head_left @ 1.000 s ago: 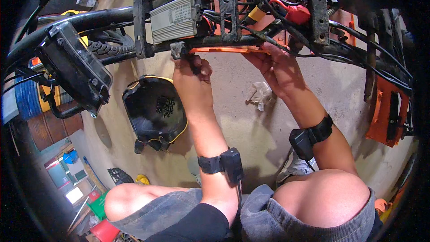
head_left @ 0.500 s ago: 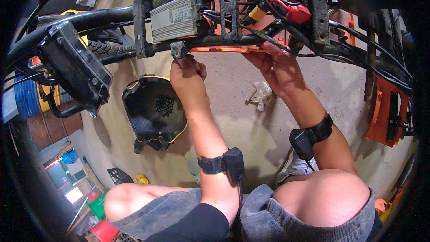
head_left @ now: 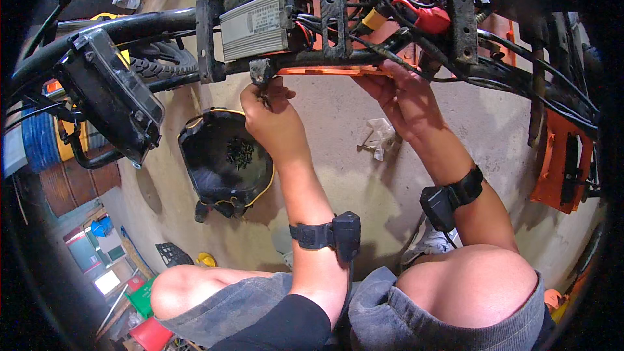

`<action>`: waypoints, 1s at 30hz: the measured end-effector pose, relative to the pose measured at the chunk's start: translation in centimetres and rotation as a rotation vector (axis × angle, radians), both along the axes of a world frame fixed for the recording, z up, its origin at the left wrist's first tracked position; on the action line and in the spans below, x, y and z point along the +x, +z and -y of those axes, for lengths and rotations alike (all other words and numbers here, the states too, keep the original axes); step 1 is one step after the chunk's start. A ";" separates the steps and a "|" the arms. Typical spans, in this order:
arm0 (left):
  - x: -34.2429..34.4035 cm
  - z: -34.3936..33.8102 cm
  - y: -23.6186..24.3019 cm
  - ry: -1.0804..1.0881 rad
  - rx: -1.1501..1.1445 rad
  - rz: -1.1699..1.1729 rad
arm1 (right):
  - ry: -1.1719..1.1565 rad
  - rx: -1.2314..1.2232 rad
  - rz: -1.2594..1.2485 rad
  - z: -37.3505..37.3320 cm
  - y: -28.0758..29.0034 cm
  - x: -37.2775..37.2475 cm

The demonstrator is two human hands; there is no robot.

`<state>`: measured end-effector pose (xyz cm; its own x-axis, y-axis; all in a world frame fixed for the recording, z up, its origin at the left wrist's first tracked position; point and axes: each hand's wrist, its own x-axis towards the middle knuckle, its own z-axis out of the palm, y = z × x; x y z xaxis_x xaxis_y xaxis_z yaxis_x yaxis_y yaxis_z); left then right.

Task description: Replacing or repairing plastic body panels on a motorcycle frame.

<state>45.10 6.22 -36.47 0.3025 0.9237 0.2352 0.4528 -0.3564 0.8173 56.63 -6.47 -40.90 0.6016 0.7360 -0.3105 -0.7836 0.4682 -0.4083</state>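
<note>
Pinching orange panel (head_left: 328, 71) at right end, right hand (head_left: 411, 103), left hand (head_left: 273, 116) curled, hold unclear

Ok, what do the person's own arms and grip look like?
Left grip and right grip are ungloved. The left forearm wears a black strap with a boxy black device and thin dark cable; the right forearm wears a similar strap and device. The left sleeve is black; the right is not clearly visible.
</note>
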 end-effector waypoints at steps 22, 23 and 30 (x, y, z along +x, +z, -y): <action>-0.9 -1.4 -0.2 -0.039 -0.929 0.803 | 0.013 -0.008 0.005 0.0 -0.4 -0.1; -1.0 -1.4 -0.2 -0.077 -1.038 0.821 | 0.012 -0.011 0.010 0.2 -0.4 0.0; 0.0 -1.4 0.7 0.009 -0.608 0.359 | -0.006 0.053 0.047 0.1 0.3 -0.3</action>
